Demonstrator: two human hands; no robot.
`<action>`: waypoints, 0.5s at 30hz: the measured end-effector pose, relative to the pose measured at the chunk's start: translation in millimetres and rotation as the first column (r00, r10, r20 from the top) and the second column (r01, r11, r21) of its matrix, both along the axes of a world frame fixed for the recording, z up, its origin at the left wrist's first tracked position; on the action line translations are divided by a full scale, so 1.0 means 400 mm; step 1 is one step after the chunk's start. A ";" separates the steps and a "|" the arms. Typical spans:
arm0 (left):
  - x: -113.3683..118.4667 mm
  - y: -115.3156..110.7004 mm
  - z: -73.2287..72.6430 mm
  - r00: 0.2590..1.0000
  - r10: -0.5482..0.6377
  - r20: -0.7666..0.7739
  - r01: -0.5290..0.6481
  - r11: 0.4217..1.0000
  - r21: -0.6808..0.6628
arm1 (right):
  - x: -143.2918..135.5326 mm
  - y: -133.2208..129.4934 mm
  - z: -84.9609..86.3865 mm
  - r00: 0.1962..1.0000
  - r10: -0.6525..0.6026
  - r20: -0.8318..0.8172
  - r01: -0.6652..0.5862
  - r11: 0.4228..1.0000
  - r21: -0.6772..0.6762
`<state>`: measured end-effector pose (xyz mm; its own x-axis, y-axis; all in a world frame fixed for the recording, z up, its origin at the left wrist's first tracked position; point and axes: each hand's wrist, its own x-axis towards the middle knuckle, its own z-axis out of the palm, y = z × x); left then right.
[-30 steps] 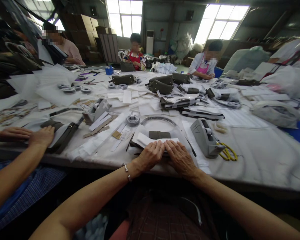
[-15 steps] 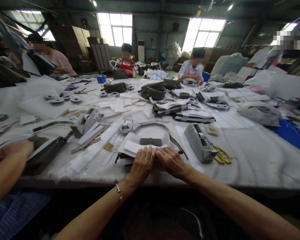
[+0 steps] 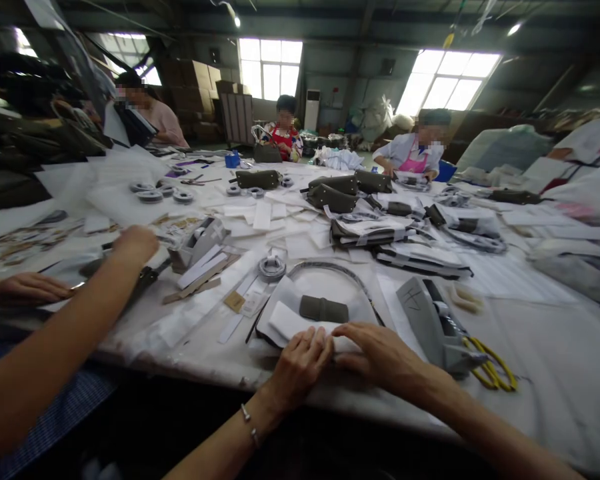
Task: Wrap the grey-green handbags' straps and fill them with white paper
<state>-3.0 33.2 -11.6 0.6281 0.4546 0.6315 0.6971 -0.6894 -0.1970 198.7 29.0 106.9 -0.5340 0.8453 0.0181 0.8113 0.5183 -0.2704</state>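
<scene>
A dark olive bag wrapped in white foam sheet lies near the table's front edge, its olive strap tab (image 3: 324,309) showing and a wrapped handle (image 3: 330,265) arching behind it. On top, a folded white foam strip (image 3: 290,321) runs along the near side. My left hand (image 3: 305,360) presses that strip with its fingers bent together. Beside it, my right hand (image 3: 375,350) has its fingers over the strip's right part and its thumb lower at the near edge, pinching it. A coiled wrapped strap (image 3: 272,267) lies behind the bag to the left.
Right of the bag stands a grey tape dispenser (image 3: 427,320) with yellow-handled scissors (image 3: 495,370). Another dispenser (image 3: 200,243) and card strips (image 3: 203,277) lie left. A co-worker's arms (image 3: 80,333) reach in from the left. Wrapped bags (image 3: 370,230) are piled beyond.
The view has swung left and tilted, so the table appears shifted right. My right hand has opened its thumb lower at the bag's near edge. The co-worker's arm has moved further over the table.
</scene>
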 end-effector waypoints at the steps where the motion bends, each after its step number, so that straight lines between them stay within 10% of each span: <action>1: 0.000 0.000 0.001 1.000 0.002 0.001 -0.002 1.000 -0.001 | 0.001 0.019 0.013 0.999 -0.011 -0.048 0.011 1.000 0.002; 10: -0.004 0.011 0.008 0.988 -0.042 0.148 0.038 0.999 0.030 | 0.048 0.120 0.038 0.950 -0.256 -0.178 0.276 0.956 0.099; 15: -0.012 0.021 0.020 0.977 -0.065 0.203 0.063 0.998 0.015 | 0.218 0.093 0.058 0.771 -0.584 -0.253 0.619 0.781 0.084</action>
